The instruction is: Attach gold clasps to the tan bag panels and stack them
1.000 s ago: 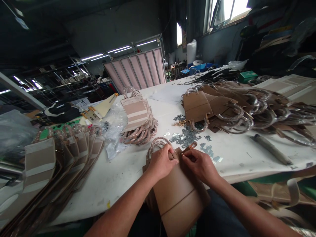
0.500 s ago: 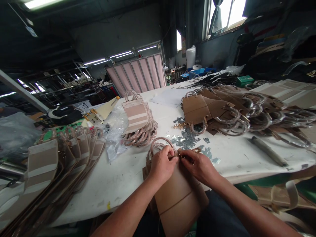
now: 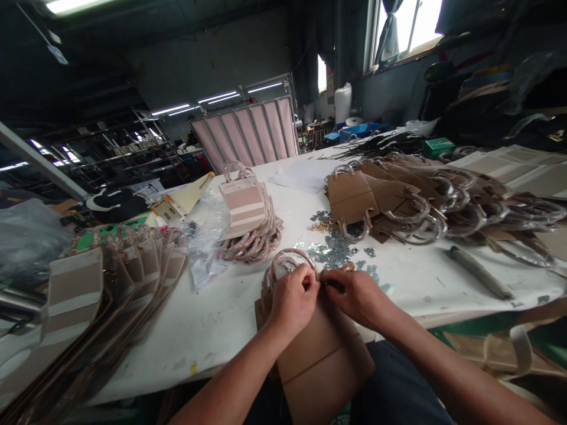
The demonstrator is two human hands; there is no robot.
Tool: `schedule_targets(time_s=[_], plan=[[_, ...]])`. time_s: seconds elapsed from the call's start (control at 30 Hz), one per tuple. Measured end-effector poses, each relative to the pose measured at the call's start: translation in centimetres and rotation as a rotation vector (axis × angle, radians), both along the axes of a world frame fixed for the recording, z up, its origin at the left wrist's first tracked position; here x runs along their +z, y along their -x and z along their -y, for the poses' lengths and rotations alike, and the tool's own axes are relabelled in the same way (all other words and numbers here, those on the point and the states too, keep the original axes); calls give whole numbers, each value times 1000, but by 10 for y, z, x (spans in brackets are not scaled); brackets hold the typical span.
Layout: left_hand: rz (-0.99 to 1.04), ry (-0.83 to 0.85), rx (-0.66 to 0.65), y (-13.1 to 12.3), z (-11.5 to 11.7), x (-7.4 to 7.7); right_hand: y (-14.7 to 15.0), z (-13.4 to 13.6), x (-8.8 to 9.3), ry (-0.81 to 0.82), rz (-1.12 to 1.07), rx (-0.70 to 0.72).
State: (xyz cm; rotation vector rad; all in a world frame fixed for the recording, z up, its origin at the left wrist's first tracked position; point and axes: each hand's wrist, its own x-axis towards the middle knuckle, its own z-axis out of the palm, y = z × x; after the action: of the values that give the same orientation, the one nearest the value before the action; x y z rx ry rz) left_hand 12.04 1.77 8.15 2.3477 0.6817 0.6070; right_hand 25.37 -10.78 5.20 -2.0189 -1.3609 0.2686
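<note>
A brown bag panel [image 3: 314, 348] with a plastic-wrapped handle [image 3: 292, 255] leans from the table edge down toward my lap. At its top edge, beside the handle's base, my left hand [image 3: 296, 298] is closed in a pinch on the panel. Directly to the right, nearly touching it, my right hand [image 3: 354, 292] is also pinched closed. A small brown strap [image 3: 348, 267] sticks out in a loop behind the right-hand fingers. My fingers hide the exact spot where they meet. Further brown panels sit under the worked one.
Flat metal plates [image 3: 336, 251] and small gold fittings [image 3: 322, 226] lie scattered beyond my hands. Brown handled panels [image 3: 349, 198] are heaped at right, near a grey rod [image 3: 478, 273]. Striped panels [image 3: 243, 206] are stacked mid-table; more panels [image 3: 73, 289] stand at left.
The strap behind my right hand has turned from lying out to the right into a shorter upright loop. Both hands stay at the panel's top edge, the right fingers curled in more.
</note>
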Motion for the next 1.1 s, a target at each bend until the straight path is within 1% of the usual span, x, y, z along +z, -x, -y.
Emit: schedule_targets(time_s=[0.07, 0.13, 0.27, 0.37, 0.4, 0.47, 0.57, 0.63, 0.67, 0.73, 0.83, 0.9, 0.93, 1.03, 1.07, 1.1], plan=[[20, -13, -12, 0, -1, -1, 0, -1, 0, 4, 3, -2], [39, -44, -20, 1, -3, -1, 0, -3, -2, -33, -32, -11], [79, -138, -70, 2, -8, -2, 3, -8, -2, -163, -240, -30], [108, -168, -105, 5, -10, -2, 1, -10, -2, -176, -385, -40], [116, -158, -111, 6, -10, -2, -2, -10, -2, -172, -430, -25], [129, -126, -123, 9, -11, -1, -9, -11, -4, -151, -557, 51], [160, -86, -149, 15, -15, 1, -23, -14, -7, -103, -789, 241], [176, -74, -171, 19, -19, 2, -27, -18, -8, -91, -868, 329], [177, -74, -172, 20, -22, 2, -27, -21, -9, -95, -871, 341], [163, -80, -149, 22, -29, 1, -23, -30, -12, -111, -819, 303], [112, -93, -77, 22, -45, -9, -14, -48, -20, -126, -693, 208], [56, -156, -19, 23, -57, -19, -13, -60, -26, -108, -656, 178], [24, -207, 5, 24, -63, -26, -16, -65, -28, -86, -665, 189], [-2, -394, 45, 36, -73, -48, -39, -78, -28, 34, -796, 280], [23, -445, 55, 42, -72, -56, -51, -83, -26, 59, -830, 288], [63, -488, 58, 48, -67, -64, -65, -88, -24, 56, -833, 260]])
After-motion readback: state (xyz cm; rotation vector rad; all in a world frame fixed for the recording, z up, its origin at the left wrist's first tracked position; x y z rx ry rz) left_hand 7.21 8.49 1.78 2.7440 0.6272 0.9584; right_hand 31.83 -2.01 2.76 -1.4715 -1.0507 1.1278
